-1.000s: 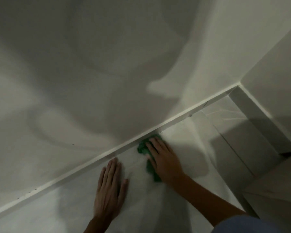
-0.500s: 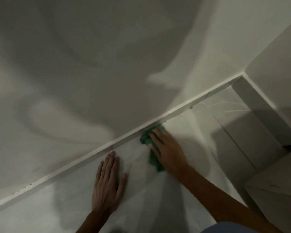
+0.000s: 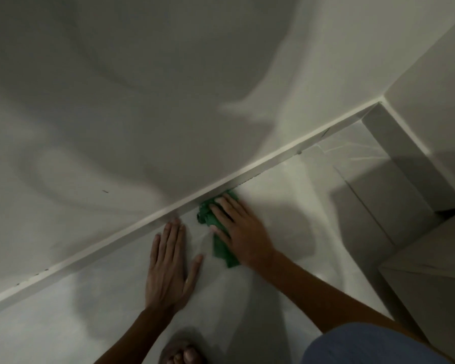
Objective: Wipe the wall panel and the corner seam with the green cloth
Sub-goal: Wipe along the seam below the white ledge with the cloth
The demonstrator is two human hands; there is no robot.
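My right hand (image 3: pixel 241 229) lies flat on the green cloth (image 3: pixel 205 213) and presses it onto the pale lower panel (image 3: pixel 286 206). The cloth's bunched front end touches the white seam strip (image 3: pixel 116 243), which runs diagonally between that panel and the shadowed upper panel (image 3: pixel 142 101). A strip of cloth also shows under my palm's left side. My left hand (image 3: pixel 168 269) rests flat on the lower panel just left of the cloth, holding nothing, with its fingertips almost at the strip.
The seam ends in a corner (image 3: pixel 382 101) at the upper right, where a side wall (image 3: pixel 436 82) meets a stepped ledge (image 3: pixel 399 164). A pale box-like block (image 3: pixel 431 261) stands at the right. Toes (image 3: pixel 183 356) and blue fabric (image 3: pixel 365 345) show at the bottom edge.
My right hand has kept the cloth against the seam, shifting only slightly along it. My left hand's fingertips sit closer to the strip. The view has dipped, bringing toes into sight.
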